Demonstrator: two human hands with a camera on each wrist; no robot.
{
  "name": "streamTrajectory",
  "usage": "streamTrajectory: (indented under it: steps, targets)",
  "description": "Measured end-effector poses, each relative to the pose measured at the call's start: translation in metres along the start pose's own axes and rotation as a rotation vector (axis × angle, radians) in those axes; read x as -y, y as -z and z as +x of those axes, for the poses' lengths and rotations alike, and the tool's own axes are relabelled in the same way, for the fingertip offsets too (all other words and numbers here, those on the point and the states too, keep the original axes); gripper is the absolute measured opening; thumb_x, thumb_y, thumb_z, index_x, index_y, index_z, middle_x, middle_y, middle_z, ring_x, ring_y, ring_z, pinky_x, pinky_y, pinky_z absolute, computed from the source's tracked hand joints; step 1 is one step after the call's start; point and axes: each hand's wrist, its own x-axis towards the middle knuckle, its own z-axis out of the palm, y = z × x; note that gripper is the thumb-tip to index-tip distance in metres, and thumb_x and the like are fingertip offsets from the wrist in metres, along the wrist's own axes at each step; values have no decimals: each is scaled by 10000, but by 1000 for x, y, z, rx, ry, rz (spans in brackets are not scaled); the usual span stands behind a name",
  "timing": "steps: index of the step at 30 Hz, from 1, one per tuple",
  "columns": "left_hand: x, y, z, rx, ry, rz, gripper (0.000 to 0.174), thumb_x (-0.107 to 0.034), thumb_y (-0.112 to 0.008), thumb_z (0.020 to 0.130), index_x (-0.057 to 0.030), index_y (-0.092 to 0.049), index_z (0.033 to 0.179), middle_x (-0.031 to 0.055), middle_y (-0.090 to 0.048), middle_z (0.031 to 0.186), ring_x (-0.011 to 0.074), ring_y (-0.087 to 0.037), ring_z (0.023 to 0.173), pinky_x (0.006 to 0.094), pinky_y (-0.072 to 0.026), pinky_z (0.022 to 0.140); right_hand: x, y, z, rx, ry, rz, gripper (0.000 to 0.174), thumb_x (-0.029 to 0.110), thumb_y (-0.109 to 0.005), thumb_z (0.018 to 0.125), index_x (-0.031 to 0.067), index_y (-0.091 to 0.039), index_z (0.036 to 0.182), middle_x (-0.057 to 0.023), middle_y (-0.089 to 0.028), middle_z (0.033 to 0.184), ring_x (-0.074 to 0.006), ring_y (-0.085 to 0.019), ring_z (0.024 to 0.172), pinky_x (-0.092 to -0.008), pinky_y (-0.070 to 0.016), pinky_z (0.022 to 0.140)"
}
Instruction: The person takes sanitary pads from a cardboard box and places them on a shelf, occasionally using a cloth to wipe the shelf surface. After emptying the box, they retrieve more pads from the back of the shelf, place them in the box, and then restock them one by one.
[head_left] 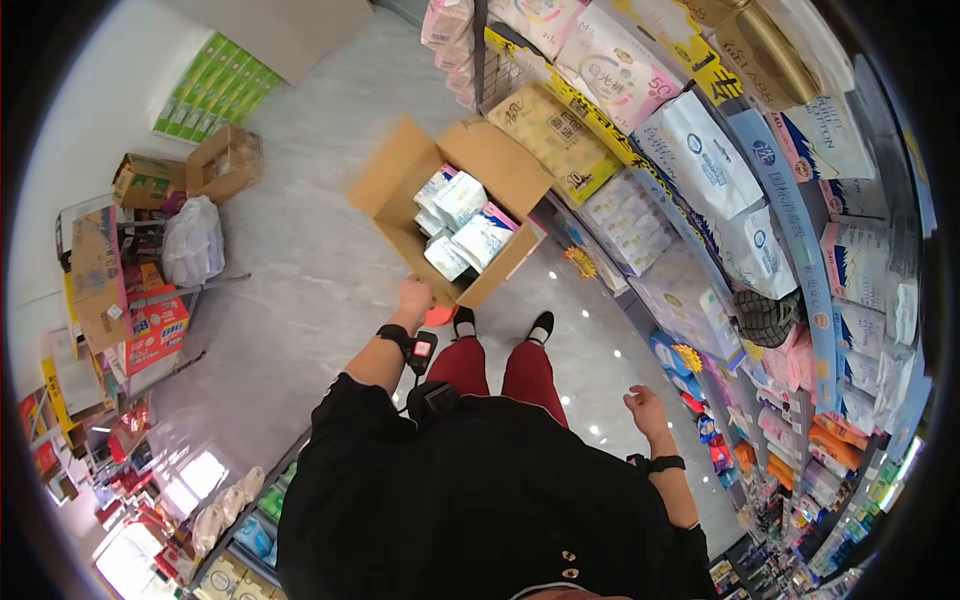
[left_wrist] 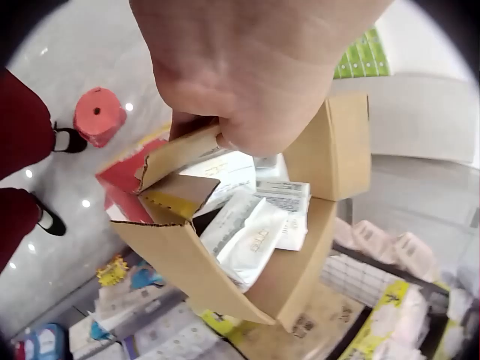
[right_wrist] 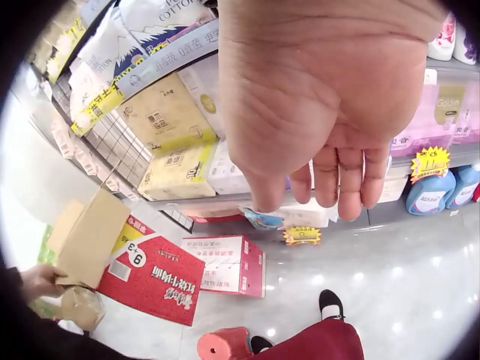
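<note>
My left hand (head_left: 416, 297) grips the near edge of an opened cardboard box (head_left: 395, 168), its thumb and fingers closed over a flap (left_wrist: 176, 159) in the left wrist view. Inside the box lie several white and blue soft packs (head_left: 485, 236), some with pink corners. Red printing covers the outer side of the box (right_wrist: 154, 274) in the right wrist view. Off to the right and apart from the box, my right hand (head_left: 645, 408) hangs with loosely bent fingers and holds nothing.
A red stool (left_wrist: 99, 116) stands on the floor by my feet. Shelves of tissue packs (head_left: 550, 135) run along the right. A red and white carton (right_wrist: 236, 264) sits at the shelf foot. Cartons and a white plastic bag (head_left: 193, 240) stand at the left.
</note>
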Motion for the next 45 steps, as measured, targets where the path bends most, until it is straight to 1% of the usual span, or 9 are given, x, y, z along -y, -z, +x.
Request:
streamTrajectory:
  steps: [10,14,15,17,18,22,31,37,45]
  targets:
    - [-18,-51,10,193,79,92,266,-137,-501,873,46,-556,1058,172,-636,841,258,-646,613,371,-562,516,5,8,-14,32,-69,-49,367,310,-655,825,51,-628,1083,-148,-683,843,-279,-664,812,-374,-510,742]
    - [-13,-36,7,142,34,67,168,-53,-441,833,18,-591,801,179,-629,736,261,-630,582,380,-484,431,16,7,-10,-10,-40,-8,372,326,-676,803,58,-633,1058,-156,-678,857,-306,-661,824,-396,-515,753]
    - [19,-27,48,249,72,190,305,-158,-497,883,-21,-531,1154,158,-631,886,266,-655,746,411,-554,597,13,4,-10,-12,-25,-5,385,335,-679,804,59,-629,1068,-157,-678,862,-308,-660,826,-399,-514,758]
    - [65,-3,95,387,-383,634,269,-203,-552,823,-4,-632,986,148,-644,906,239,-622,790,368,-520,669,13,0,-9,-18,-38,1,418,354,-690,801,62,-619,1091,-158,-680,865,-317,-658,837,-406,-515,760]
    - [-5,-9,21,394,-30,422,277,-195,-553,807,-3,-638,988,142,-654,911,228,-621,803,348,-517,684,7,-6,-7,-15,-56,-6,438,381,-679,807,65,-614,1103,-157,-683,883,-327,-656,850,-413,-515,761]
    - [-7,-4,60,458,-118,255,244,-166,-455,905,13,-598,989,165,-654,861,263,-660,749,367,-555,658,22,-2,-20,-40,-10,-37,449,417,-617,830,72,-605,1117,-160,-679,953,-341,-639,914,-415,-498,810]
    - [-170,-67,-72,533,-350,157,246,-193,-570,901,9,-534,766,125,-595,616,235,-636,528,319,-540,469,32,52,-109,-306,69,172,427,369,-643,832,58,-595,1119,-167,-672,950,-341,-643,898,-426,-505,792]
    - [-184,-114,-141,602,-449,261,262,-200,-584,892,-6,-540,721,134,-616,625,221,-644,544,309,-538,479,39,158,-166,-715,193,325,276,162,-669,822,36,-614,1061,-128,-656,857,-239,-639,765,-323,-508,704]
    - [-165,-147,-185,532,-535,90,227,-218,-586,912,-1,-589,844,110,-650,704,199,-658,602,322,-556,532,-19,232,-163,-719,467,306,109,109,-651,827,13,-642,877,-110,-633,787,-216,-621,697,-314,-495,641]
